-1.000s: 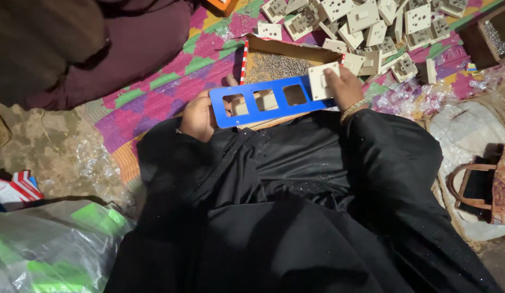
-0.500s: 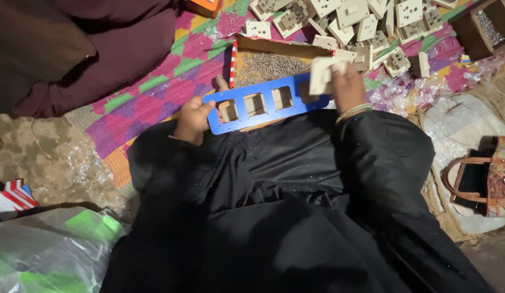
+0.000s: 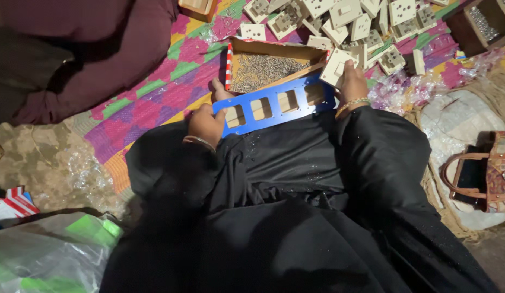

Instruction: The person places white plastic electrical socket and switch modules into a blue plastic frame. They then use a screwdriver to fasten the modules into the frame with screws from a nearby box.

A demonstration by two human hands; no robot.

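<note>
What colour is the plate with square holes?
Blue plate, seen in the head view.

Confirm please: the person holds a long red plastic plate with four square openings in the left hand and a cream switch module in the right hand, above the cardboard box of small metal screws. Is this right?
Not quite: the head view shows the long plastic plate with four square openings is blue, not red. The rest stands: the left hand holds it, the right hand holds a cream switch module, above the cardboard box of small metal screws.

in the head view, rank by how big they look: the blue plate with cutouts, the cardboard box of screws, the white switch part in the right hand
1. Blue plate, longest.
2. Cardboard box, looks nearly as large but partly hidden, so unsure.
3. White switch part in the right hand, clearly smallest.
</note>
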